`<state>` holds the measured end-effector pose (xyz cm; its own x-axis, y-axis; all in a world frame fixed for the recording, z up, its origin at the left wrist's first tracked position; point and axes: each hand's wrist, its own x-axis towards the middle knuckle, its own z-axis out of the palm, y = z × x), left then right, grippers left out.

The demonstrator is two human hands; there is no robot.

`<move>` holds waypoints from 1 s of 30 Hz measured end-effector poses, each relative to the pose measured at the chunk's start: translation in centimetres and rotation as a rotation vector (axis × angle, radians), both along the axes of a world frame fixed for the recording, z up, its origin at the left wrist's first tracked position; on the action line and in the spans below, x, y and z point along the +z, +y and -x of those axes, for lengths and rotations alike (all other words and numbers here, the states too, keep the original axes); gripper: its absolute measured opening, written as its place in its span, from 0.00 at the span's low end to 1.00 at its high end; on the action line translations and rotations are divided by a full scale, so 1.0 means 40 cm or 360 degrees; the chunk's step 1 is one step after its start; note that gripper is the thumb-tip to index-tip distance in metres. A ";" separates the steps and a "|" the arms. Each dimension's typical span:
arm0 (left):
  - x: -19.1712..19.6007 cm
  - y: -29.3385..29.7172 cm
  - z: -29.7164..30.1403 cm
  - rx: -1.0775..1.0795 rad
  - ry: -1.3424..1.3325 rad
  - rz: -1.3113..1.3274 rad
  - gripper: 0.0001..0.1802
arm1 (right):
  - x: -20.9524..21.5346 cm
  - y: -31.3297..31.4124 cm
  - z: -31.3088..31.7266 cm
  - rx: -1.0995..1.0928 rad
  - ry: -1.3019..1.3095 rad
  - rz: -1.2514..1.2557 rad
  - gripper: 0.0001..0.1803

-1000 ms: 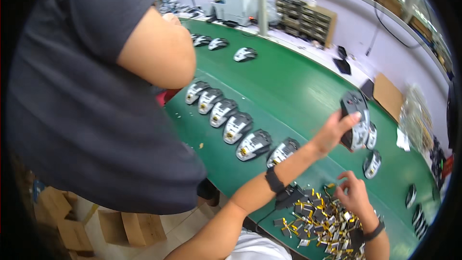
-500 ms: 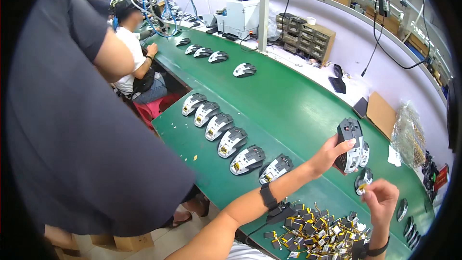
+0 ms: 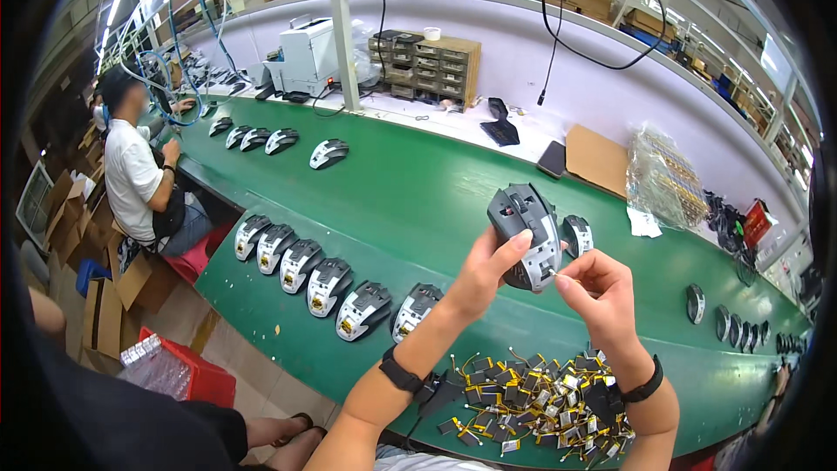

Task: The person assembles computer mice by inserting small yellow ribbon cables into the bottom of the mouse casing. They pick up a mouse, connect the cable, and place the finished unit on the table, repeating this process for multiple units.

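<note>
Mouse [image 3: 538,225] — in left hand [image 3: 486,272]

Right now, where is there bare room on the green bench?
The green bench is bare between the far-left mouse row and the held mouse, and just right of the right wristband. Crowded: the heap of wired packs and the near mouse row.

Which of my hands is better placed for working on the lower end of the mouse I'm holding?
Probably your right hand: its fingertips are at that end, while your left hand grips the mouse.
</note>
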<state>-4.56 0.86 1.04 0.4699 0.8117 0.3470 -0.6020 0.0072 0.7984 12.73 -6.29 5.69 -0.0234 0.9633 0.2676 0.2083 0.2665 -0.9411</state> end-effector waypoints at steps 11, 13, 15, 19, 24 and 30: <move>0.013 -0.019 0.007 -0.0003 0.0035 0.0007 0.31 | 0.014 -0.012 -0.007 -0.0097 -0.0277 -0.0283 0.05; 0.029 -0.029 0.012 -0.0034 0.0003 0.0040 0.31 | 0.025 -0.016 -0.027 0.0068 0.0137 0.0202 0.06; 0.026 -0.023 0.013 -0.0008 0.0041 -0.0004 0.31 | 0.013 -0.007 -0.033 0.0119 0.0315 0.0325 0.07; 0.019 -0.016 0.017 0.0055 0.0097 -0.0074 0.30 | 0.014 -0.003 -0.033 0.0205 0.0554 0.0494 0.07; 0.012 -0.018 0.011 0.0105 0.0100 -0.0070 0.29 | 0.005 -0.005 -0.042 0.0236 0.0410 0.0539 0.06; 0.016 -0.024 0.008 0.0023 0.0048 0.0086 0.29 | 0.050 -0.038 0.011 -0.0113 -0.1088 -0.0542 0.07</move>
